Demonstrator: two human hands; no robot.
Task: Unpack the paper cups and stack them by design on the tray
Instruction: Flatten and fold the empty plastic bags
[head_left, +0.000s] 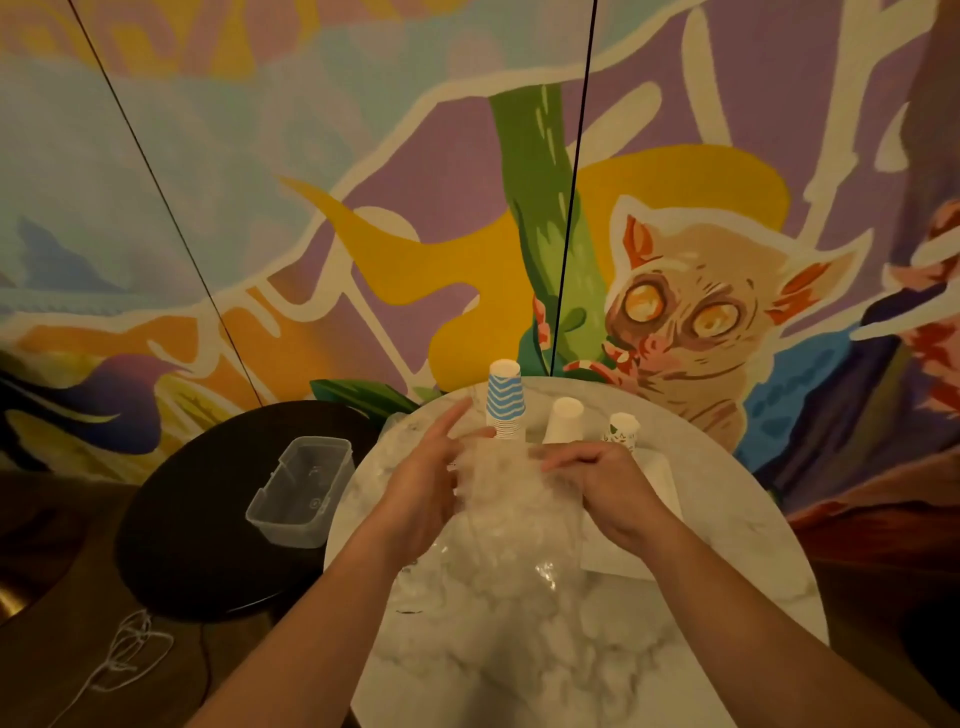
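Cups: none seen inside clear wrap (511, 499), bunched between hands on marble table (597, 670). Left hand (434, 478) touching wrap, fingers mostly straight; right hand (605, 478) curled, pinching it. Just beyond: blue stack (505, 402), white stack (563, 421), leafy cup (623, 431), tray (662, 483) barely visible. Risk: tugged wrap toppling blue stack.

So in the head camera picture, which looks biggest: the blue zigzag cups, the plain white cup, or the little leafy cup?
1. blue zigzag cup stack
2. plain white cup
3. leafy cup, partly hidden behind the right hand, so unsure.
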